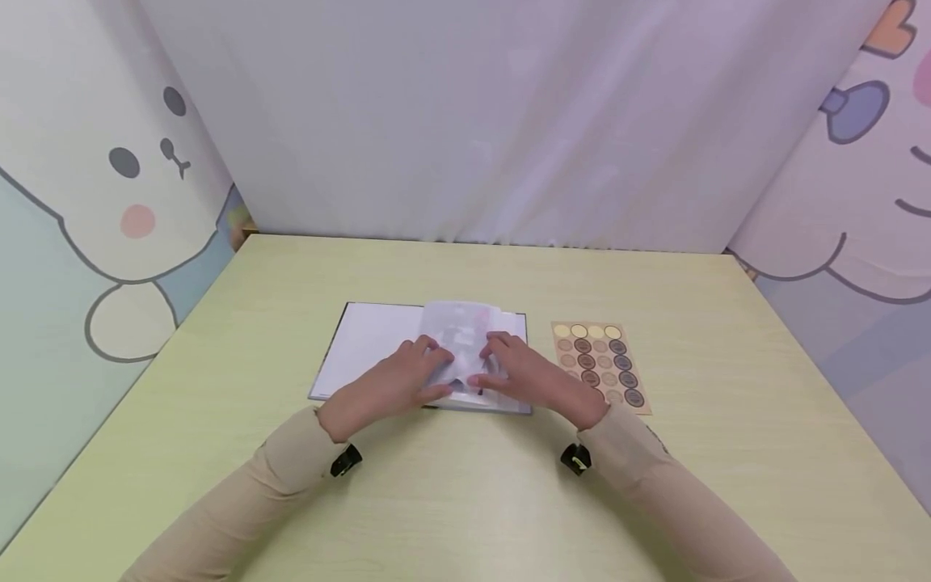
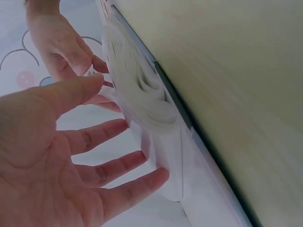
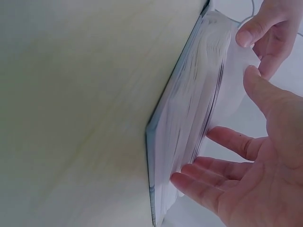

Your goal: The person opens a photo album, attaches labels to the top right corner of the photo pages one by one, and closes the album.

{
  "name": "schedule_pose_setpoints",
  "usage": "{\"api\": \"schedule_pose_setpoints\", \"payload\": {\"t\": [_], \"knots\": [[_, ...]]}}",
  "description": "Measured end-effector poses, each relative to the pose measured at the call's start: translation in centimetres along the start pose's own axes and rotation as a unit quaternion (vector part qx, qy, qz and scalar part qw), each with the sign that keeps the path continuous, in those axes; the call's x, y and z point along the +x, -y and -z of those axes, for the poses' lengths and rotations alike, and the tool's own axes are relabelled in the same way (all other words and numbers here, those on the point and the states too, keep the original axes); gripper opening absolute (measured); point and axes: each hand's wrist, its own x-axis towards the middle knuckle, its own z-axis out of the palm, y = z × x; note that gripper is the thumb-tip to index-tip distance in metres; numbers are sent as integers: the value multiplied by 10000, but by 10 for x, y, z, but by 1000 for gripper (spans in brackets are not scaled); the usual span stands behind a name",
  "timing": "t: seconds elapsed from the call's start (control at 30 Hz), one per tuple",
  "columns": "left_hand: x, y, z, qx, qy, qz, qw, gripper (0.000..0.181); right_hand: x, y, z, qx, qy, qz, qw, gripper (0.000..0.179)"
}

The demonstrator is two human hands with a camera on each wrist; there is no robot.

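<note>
An open album (image 1: 367, 339) with a dark cover edge lies on the table, its loose inner pages in a thick stack on the right. A translucent page (image 1: 458, 319) stands slightly raised at its near edge. My left hand (image 1: 396, 380) touches that page from the left, its fingers spread and fairly straight (image 2: 102, 137). Opposite it, my right hand (image 1: 527, 372) rests its extended fingers (image 3: 203, 189) on the page, the thumb close to the near edge. Both thumbs point toward each other. A small dark shape on the page shows between them; what it is cannot be told.
Right of the album lies a brown sheet (image 1: 567, 347) of round stickers in rows, partly hidden by the right wrist. A white curtain (image 1: 465, 121) hangs behind the pale wooden table (image 1: 465, 509). Cartoon-printed cloths (image 1: 65, 121) hang at both sides.
</note>
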Motion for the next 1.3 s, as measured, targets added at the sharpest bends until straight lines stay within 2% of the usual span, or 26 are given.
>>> {"api": "schedule_pose_setpoints", "payload": {"t": [0.17, 0.4, 0.5, 0.73, 0.83, 1.0, 1.13, 1.3], "knots": [[-1, 1, 1, 0, -9, -75, 10000, 43, -1, -3, 1, 54, 46, 100, 9999, 54], [-4, 2, 4, -180, -87, -117, 9997, 38, -2, -6, 1, 197, 44, 352, 9992, 82], [-5, 3, 5, -247, -184, -152, 9994, 35, -2, -7, 0, 236, 6, 341, 9991, 86], [-7, 5, 7, -310, -319, -229, 9987, 33, -2, -5, -1, 443, -127, 2, 9989, 81], [-9, 6, 7, -298, -310, -141, 9990, 36, -2, -6, -2, 506, -178, 110, 9985, 71], [-11, 6, 10, -422, -329, 193, 9984, 45, -1, -8, -2, 194, -38, 351, 9992, 58], [-12, 8, 15, -569, -620, 332, 9959, 52, -1, -7, -2, -116, 92, 298, 9994, 57], [-15, 13, 19, -590, -1123, 318, 9914, 55, -2, -7, -2, -257, 87, 298, 9992, 56]]}}
